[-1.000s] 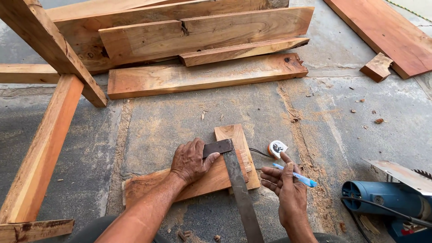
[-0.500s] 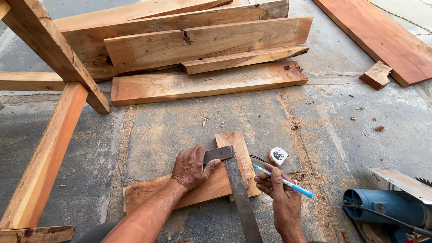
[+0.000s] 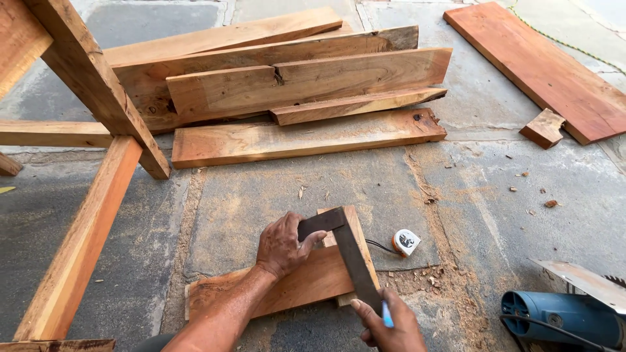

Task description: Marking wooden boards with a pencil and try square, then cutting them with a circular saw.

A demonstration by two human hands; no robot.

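Observation:
A short wooden board (image 3: 300,287) lies on the concrete floor in front of me. A dark metal try square (image 3: 349,251) rests across its right end. My left hand (image 3: 282,246) presses down on the square's short arm. My right hand (image 3: 386,326) grips a blue pen (image 3: 387,319) at the near end of the square's long blade, tip close to the board's edge. A small white tape measure (image 3: 406,241) sits on the floor just right of the board.
Several long planks (image 3: 293,85) are stacked on the floor ahead. A wooden frame (image 3: 85,195) stands at the left. A wide board (image 3: 541,65) and a small offcut (image 3: 542,128) lie at the far right. A blue circular saw (image 3: 564,316) sits near right amid sawdust.
My right hand has drawn the pen back toward me, from beside the tape measure down to the near end of the square's blade. The left hand stays on the square.

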